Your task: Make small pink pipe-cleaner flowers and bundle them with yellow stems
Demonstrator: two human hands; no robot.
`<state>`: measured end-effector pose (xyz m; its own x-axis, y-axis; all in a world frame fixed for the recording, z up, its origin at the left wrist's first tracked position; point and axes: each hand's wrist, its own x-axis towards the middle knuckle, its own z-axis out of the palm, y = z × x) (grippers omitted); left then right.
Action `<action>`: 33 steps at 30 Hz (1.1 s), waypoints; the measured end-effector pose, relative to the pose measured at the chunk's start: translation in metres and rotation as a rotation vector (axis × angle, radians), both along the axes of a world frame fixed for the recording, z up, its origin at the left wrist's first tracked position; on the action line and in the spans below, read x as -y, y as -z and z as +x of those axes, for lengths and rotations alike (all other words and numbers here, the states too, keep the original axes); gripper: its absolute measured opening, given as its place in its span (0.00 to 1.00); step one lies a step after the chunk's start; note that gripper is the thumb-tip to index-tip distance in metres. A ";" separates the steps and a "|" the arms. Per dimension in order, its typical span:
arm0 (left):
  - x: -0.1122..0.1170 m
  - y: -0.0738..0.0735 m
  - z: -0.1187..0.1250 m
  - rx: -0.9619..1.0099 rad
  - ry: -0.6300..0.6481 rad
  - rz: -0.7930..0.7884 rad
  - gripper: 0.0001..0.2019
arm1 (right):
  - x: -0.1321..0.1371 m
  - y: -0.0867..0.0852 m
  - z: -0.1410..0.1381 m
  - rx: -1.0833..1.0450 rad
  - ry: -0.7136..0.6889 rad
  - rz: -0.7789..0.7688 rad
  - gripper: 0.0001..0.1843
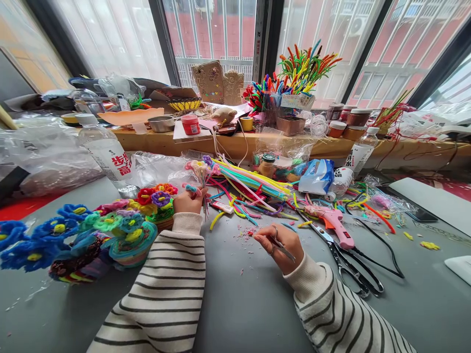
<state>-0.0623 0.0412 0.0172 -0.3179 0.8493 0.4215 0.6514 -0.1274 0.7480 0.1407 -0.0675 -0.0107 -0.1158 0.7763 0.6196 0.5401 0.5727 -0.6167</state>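
Note:
My left hand (189, 201) is closed around the thin wire stems of a bunch of small pipe-cleaner flowers (202, 168), pink, cream and purple. A blue and pink fuzzy piece (191, 188) shows at its fingers. My right hand (285, 247) grips a small pair of scissors (282, 251), its metal loops at the fingers and the blades pointing back toward the wrist. Between the hands, tiny pink and red fluff clippings (246, 233) are scattered on the grey table (235, 304). A glue tube (222, 207) lies just right of my left hand.
Pots of fuzzy flowers (132, 242) stand by my left forearm. Large black-handled scissors (344, 260) and a pink glue gun (333, 223) with a black cord lie at right. Loose pipe cleaners (250, 181) and water bottles (106, 152) fill the back, before a cluttered wooden ledge (235, 143).

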 end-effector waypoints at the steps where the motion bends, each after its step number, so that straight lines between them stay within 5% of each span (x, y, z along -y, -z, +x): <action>1: 0.000 0.000 0.000 0.002 0.000 -0.014 0.12 | 0.000 0.000 0.000 -0.002 -0.002 0.006 0.06; 4: 0.000 0.000 -0.002 -0.061 0.015 -0.051 0.12 | 0.000 0.001 0.000 -0.014 -0.005 0.030 0.05; 12: -0.003 -0.002 -0.008 -0.617 -0.215 -0.243 0.16 | 0.000 0.002 -0.001 -0.025 -0.001 0.055 0.05; 21: -0.002 -0.003 -0.005 -0.674 -0.189 -0.464 0.14 | 0.000 0.003 -0.001 -0.048 -0.026 0.026 0.06; 33: 0.002 -0.006 -0.002 -0.731 -0.137 -0.518 0.17 | -0.004 0.004 0.000 -0.074 0.053 -0.345 0.21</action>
<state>-0.0640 0.0392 0.0231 -0.2338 0.9631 0.1332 0.9709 0.2241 0.0843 0.1406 -0.0637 -0.0146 -0.0342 0.9451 0.3250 0.5104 0.2961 -0.8073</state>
